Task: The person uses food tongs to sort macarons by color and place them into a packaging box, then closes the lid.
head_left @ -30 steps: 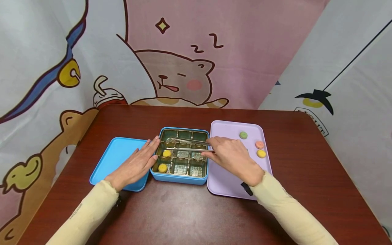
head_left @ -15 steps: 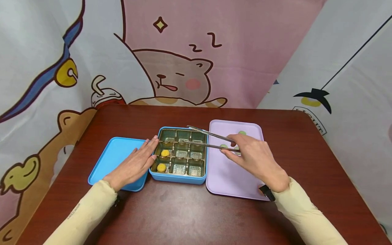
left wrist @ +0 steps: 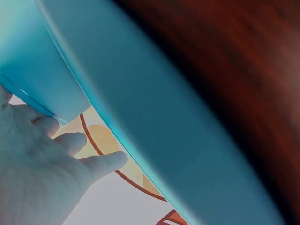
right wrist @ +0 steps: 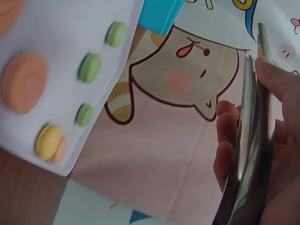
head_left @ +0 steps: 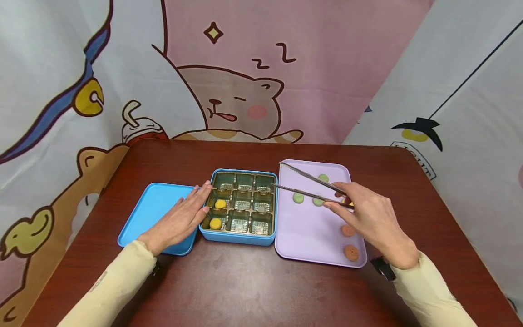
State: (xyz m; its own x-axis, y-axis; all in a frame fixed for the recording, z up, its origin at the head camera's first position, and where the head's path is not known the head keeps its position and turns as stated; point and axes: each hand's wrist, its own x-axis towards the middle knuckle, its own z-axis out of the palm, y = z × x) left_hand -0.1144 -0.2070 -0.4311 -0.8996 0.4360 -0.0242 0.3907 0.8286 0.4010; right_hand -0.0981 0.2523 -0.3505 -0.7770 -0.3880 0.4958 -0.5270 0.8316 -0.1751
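My right hand grips metal tongs over the lilac tray. Their serrated tips are spread, with nothing between them. My left hand lies with straight fingers along the left side of the blue box; the left wrist view shows its fingertips by the blue wall. Inside the box, a gold divided insert bears a yellow macaron in the middle-left compartment and another yellow macaron in the front-left one. Three green macarons sit on the tray, one partly behind the tongs.
Two orange-brown macarons lie at the tray's near right corner. In the right wrist view, a yellow macaron lies beside a pinkish one. A blue lid lies left of the box, partly under the left forearm. A printed cloth hangs behind the table.
My right hand has carried the tongs rightward from inside the box to over the tray. Both yellow macarons in the box have stayed put, and so has my left hand.
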